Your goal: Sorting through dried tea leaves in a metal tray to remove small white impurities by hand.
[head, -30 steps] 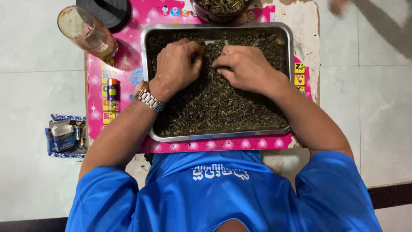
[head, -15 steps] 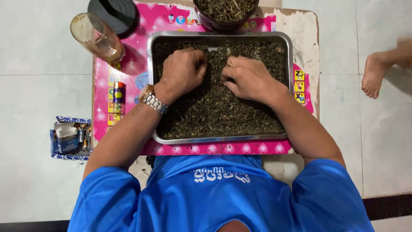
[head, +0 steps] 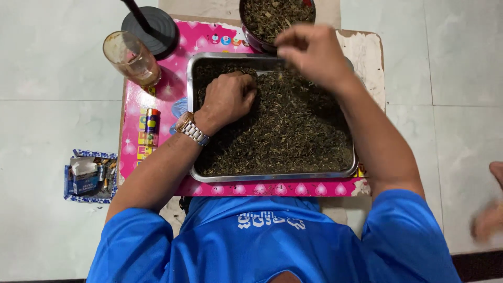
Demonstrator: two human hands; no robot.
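We saw a metal tray [head: 272, 176] sitting on a pink patterned mat [head: 157, 94] over a small table [head: 367, 47], filled almost edge to edge with dark dried leaves [head: 293, 131]. Our left hand [head: 228, 97] lay inside the tray at its upper left part, knuckles up and fingers curled down into the leaves, pressing on them; whether it gripped any we could not tell. A metal wristwatch [head: 192, 129] sat on that wrist, over the tray's left rim.

Our right hand [head: 309, 50] was lifted above the tray's far edge, clear of the leaves, fingers drawn together with the tips pinched close. It seemed to hold a small bit of leaf, though the blur kept us from being certain. It hovered just beside a dark bowl [head: 250, 29] at the top of the table, which also held dried leaves.

To the left of the tray, on the mat, stood an empty drinking glass [head: 131, 57] with a brownish residue, and behind it a round black lid [head: 154, 26]. A small colourful lighter [head: 152, 121] lay between the glass and the left forearm. On the tiled floor [head: 47, 105], well apart to the left, sat a blue packet [head: 86, 175]. At the right edge a blurred foot [head: 490, 220] of another person showed.
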